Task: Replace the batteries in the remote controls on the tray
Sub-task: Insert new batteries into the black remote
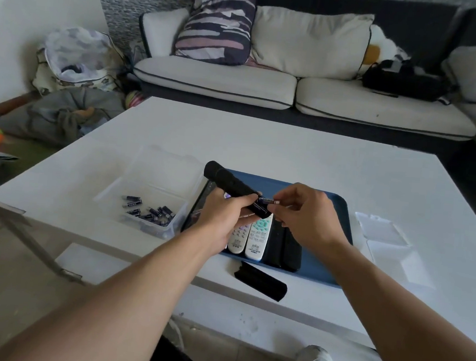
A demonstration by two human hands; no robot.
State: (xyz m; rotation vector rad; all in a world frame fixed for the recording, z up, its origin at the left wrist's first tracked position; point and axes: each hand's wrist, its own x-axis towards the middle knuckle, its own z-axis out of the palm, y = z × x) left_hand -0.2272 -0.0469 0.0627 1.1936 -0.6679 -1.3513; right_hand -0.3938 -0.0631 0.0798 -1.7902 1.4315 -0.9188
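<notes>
Near the bench's [305,157] left edge, a clear box [154,199] holds loose batteries [149,211]. The left hand [223,215] is curled around a black remote [236,187], held above the blue tray [340,218] at the near edge. The right hand [304,212] pinches a battery [269,201] at the remote's open end; the compartment itself is hard to make out. Two white remotes [250,236] lie on the tray, partly hidden beneath the hands. A black cover [261,280] lies by the near edge.

White sofa [214,80] behind white table [291,144].
</notes>
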